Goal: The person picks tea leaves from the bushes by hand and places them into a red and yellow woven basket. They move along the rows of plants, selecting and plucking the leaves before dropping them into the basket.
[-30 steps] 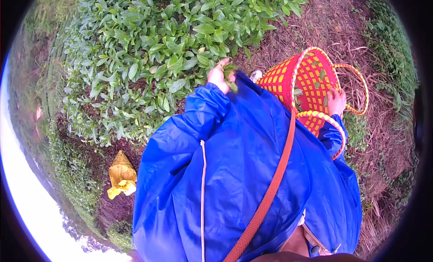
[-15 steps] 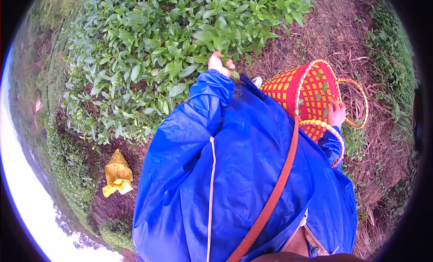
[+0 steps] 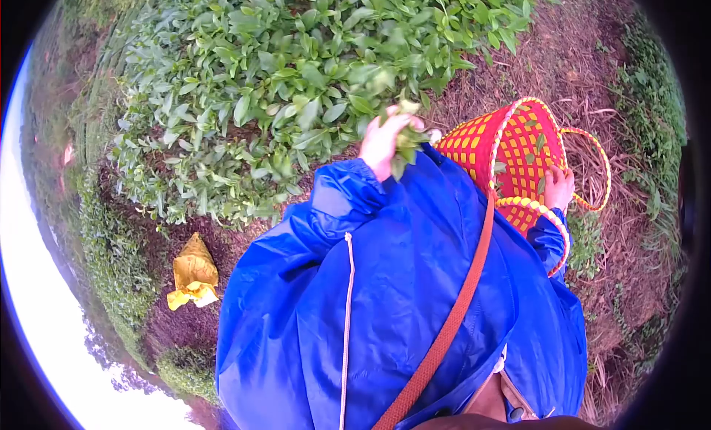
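Note:
My left hand point(image 3: 381, 143) is closed around a bunch of picked green leaves point(image 3: 404, 150), just off the near edge of a leafy bush point(image 3: 244, 74). Some of the bunch is blurred. On the right, my right hand point(image 3: 560, 188) grips the rim of a red and yellow woven basket point(image 3: 463, 141), with fingers over the edge. The basket lies tilted with its mouth facing right, and a few loose leaves point(image 3: 529, 159) stick to its inner wall.
An orange-brown strap point(image 3: 452, 322) crosses my blue raincoat point(image 3: 392, 267). The basket has looped handles point(image 3: 607, 167). A yellow bag point(image 3: 195, 271) sits on the ground at the left. Dry grass point(image 3: 548, 60) covers the soil beside the bush.
My left hand has drawn back from the bush and moved right, toward the basket, and more leaves now show in it. My right hand stays on the basket rim.

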Action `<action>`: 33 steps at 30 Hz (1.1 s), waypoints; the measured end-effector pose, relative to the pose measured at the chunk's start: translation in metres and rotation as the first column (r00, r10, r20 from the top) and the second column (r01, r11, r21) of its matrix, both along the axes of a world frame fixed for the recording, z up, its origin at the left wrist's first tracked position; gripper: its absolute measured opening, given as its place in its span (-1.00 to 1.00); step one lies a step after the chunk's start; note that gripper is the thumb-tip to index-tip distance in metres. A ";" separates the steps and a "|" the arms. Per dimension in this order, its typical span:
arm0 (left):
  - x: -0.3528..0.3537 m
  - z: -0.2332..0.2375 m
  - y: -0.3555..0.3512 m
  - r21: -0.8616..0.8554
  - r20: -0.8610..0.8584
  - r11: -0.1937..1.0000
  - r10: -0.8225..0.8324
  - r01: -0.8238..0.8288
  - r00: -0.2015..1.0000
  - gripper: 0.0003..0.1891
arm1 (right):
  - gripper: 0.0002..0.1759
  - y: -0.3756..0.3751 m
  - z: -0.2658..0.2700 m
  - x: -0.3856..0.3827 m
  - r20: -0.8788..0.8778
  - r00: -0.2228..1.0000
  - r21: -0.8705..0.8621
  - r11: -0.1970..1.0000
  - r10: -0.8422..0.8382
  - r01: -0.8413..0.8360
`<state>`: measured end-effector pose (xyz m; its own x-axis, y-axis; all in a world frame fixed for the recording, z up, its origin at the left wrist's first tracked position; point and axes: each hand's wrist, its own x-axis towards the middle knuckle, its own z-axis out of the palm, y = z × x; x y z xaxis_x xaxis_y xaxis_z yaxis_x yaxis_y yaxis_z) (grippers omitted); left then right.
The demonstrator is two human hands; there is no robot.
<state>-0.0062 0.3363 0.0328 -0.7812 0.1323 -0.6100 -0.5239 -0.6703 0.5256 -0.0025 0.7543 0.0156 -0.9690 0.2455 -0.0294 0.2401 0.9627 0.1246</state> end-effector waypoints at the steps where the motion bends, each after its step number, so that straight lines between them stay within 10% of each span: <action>1: 0.005 -0.001 -0.010 0.009 0.043 1.000 0.029 -0.029 0.999 -0.82 | -0.75 -0.001 0.000 -0.003 -0.006 1.000 -0.010 1.000 0.002 -0.002; 12: -0.006 -0.028 -0.086 0.151 0.245 0.921 0.317 -0.359 0.916 -0.63 | -0.75 -0.005 0.001 -0.006 -0.012 0.999 0.033 0.999 0.041 -0.041; 16: -0.019 -0.042 -0.070 -0.088 0.316 0.949 0.316 -0.304 0.894 -0.80 | -0.75 -0.010 0.005 -0.005 -0.019 0.999 0.010 0.999 0.043 -0.043; 20: 0.000 -0.060 -0.071 -0.449 -0.041 0.820 0.380 -0.356 0.924 -0.83 | -0.75 -0.007 0.004 0.001 -0.005 1.000 0.025 1.000 0.019 -0.019; 26: 0.003 -0.056 -0.074 -0.370 0.289 0.881 0.410 -0.294 0.865 -0.84 | -0.74 -0.021 0.010 -0.004 0.014 1.000 0.029 1.000 -0.011 0.010; 33: 0.004 -0.060 -0.069 -0.447 0.214 0.815 0.497 -0.368 0.841 -0.83 | -0.75 -0.015 0.006 -0.002 -0.007 0.999 0.023 0.999 0.047 -0.046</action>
<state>-0.0020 0.2669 -0.0273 -0.4633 -0.4616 -0.7565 -0.4026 -0.6508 0.6437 -0.0049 0.7391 0.0211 -0.9795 0.2006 -0.0170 0.1961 0.9698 0.1452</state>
